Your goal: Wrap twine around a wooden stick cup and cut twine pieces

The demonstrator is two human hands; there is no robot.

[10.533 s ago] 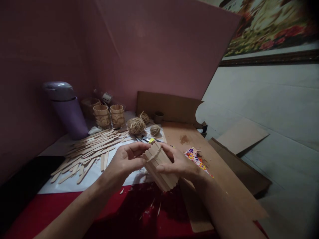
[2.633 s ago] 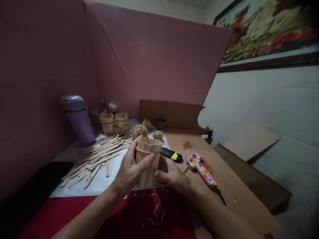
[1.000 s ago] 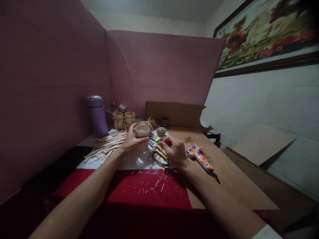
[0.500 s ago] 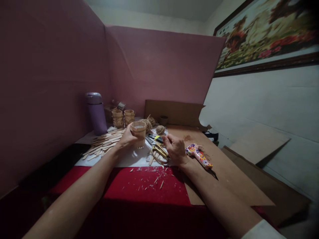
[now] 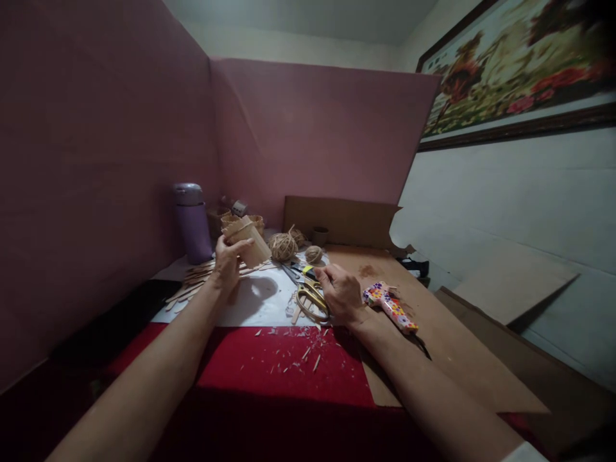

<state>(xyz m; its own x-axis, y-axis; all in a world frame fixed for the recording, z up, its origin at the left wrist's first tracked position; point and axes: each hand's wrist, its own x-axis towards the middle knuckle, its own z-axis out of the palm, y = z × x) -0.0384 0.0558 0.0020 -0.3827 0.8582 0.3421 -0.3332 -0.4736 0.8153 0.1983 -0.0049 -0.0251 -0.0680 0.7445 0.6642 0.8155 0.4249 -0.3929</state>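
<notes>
My left hand (image 5: 228,260) is closed around a cup faced with pale craft sticks (image 5: 255,247), with a twine band near its rim. The cup is tilted in the air above the white sheet. My right hand (image 5: 342,292) is curled with thumb and fingers pinched together; whatever they hold, if anything, is hidden. Just left of it lie gold-handled scissors (image 5: 312,300) and a yellow-and-black tool (image 5: 308,272) near the fingertips. On the right, a flower-patterned glue gun (image 5: 392,307) rests on the cardboard.
Loose craft sticks (image 5: 192,282) lie at the left, by a purple flask (image 5: 192,224). Twine balls (image 5: 283,246) and a small dark pot (image 5: 320,234) stand at the back. Wood scraps litter the red cloth (image 5: 289,372). A cardboard sheet (image 5: 443,359) covers the right side.
My left hand has lifted the cup off the white sheet, moved it slightly left and tipped it over on its side. My right hand stays closed beside the scissors.
</notes>
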